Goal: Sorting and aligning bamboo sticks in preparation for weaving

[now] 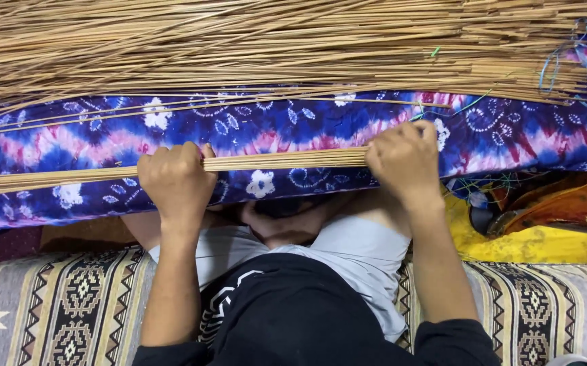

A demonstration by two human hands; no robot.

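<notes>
Across purple bolster (307, 125), sideways stick bundle (286, 161), both-handed.

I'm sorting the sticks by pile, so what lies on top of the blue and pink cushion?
On the cushion lies a big pile of thin sticks. Nearer, the left hand and right hand grip a small bundle. The cushion's top under the pile is hidden.

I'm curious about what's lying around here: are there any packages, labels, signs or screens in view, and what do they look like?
None in view: no package, label, sign or screen.
Both hands grip a thin bundle of sticks over a blue and pink cushion.
</notes>
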